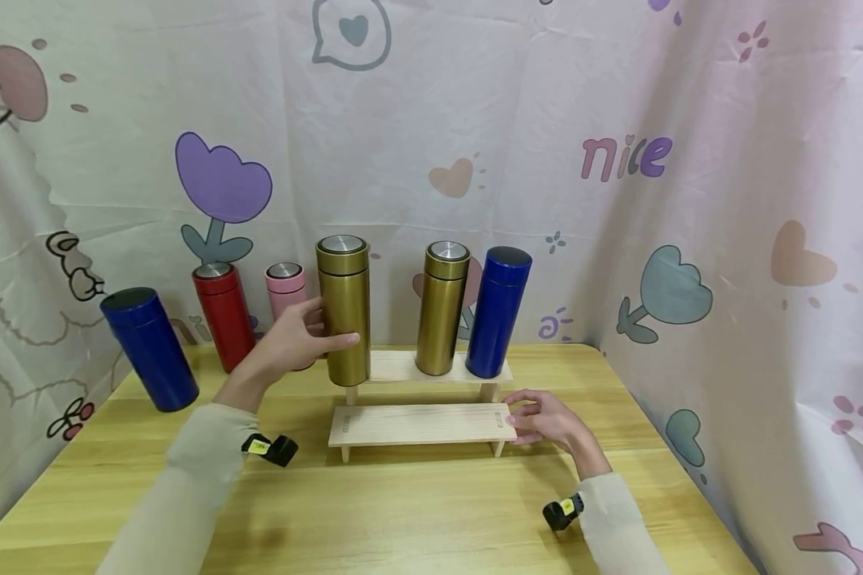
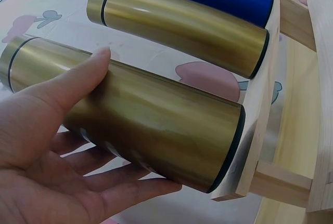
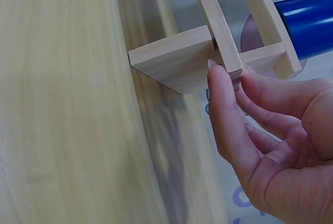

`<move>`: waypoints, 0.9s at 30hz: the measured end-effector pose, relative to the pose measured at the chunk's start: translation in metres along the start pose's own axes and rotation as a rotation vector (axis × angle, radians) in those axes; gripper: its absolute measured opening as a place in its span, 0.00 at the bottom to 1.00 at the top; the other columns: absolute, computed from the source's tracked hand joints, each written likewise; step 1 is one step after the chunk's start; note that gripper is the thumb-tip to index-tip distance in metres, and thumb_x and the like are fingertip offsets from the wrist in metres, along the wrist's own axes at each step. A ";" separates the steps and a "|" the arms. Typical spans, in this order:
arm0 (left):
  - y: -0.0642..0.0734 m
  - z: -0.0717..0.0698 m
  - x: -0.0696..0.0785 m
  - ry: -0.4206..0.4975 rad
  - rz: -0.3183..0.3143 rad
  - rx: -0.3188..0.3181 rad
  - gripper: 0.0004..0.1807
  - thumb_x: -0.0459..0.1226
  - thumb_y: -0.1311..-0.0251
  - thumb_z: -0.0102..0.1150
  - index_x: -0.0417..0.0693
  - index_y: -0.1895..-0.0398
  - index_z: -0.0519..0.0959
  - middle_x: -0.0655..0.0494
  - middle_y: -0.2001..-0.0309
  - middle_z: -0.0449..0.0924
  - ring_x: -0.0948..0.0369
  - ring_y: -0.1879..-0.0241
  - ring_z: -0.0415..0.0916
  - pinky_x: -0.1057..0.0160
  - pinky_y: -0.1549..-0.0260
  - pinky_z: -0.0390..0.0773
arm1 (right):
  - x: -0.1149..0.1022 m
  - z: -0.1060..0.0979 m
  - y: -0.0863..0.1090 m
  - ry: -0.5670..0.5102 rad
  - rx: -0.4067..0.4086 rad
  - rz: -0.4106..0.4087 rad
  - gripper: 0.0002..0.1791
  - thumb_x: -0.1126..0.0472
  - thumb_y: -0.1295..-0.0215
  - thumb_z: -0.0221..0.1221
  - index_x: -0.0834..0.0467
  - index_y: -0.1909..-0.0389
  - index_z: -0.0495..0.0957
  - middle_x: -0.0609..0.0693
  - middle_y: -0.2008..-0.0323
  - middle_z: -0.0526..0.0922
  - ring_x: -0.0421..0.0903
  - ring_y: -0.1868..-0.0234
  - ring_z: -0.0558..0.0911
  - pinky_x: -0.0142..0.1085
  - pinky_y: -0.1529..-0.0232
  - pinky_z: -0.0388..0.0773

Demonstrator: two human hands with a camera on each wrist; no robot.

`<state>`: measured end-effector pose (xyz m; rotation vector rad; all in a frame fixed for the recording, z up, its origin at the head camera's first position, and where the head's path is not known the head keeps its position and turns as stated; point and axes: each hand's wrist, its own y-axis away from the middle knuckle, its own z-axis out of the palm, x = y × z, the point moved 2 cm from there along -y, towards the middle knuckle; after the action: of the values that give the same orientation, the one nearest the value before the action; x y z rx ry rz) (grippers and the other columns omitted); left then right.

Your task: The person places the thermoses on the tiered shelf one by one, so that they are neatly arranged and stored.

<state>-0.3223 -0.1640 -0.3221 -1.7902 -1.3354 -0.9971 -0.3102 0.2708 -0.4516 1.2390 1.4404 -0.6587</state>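
Note:
My left hand (image 1: 295,343) holds a gold thermos bottle (image 1: 345,299) upright at the left end of the upper shelf of a two-tier wooden rack (image 1: 424,425). In the left wrist view the thumb lies over the bottle (image 2: 171,117) and the fingers curl under it; its base is at the shelf's end, though contact cannot be told. My right hand (image 1: 550,421) pinches the right end of the lower shelf between thumb and fingers, as the right wrist view shows at the board's end (image 3: 229,52). A second gold bottle (image 1: 441,319) and a blue bottle (image 1: 499,315) stand on the upper shelf.
Left of the rack, a blue bottle (image 1: 151,351), a red bottle (image 1: 224,319) and a pink bottle (image 1: 285,286), partly behind my left hand, stand on the wooden table (image 1: 374,519). A patterned cloth (image 1: 532,104) hangs behind and along the sides.

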 end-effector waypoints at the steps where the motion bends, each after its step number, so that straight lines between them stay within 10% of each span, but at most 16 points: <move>1: 0.000 0.000 0.000 0.002 -0.001 0.002 0.55 0.53 0.44 0.75 0.45 0.19 0.55 0.37 0.27 0.69 0.36 0.29 0.69 0.34 0.38 0.78 | 0.000 0.000 0.000 -0.001 -0.001 0.000 0.26 0.70 0.29 0.60 0.71 0.32 0.68 0.59 0.57 0.84 0.46 0.64 0.88 0.47 0.57 0.90; 27: -0.017 0.019 0.006 0.038 0.027 0.006 0.56 0.53 0.45 0.77 0.44 0.19 0.57 0.37 0.26 0.68 0.38 0.29 0.69 0.39 0.38 0.80 | -0.001 0.000 0.001 -0.002 -0.011 -0.004 0.27 0.70 0.29 0.61 0.71 0.32 0.68 0.59 0.57 0.84 0.46 0.64 0.88 0.46 0.58 0.90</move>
<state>-0.3344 -0.1402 -0.3244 -1.7714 -1.2865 -1.0067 -0.3090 0.2706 -0.4507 1.2262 1.4437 -0.6537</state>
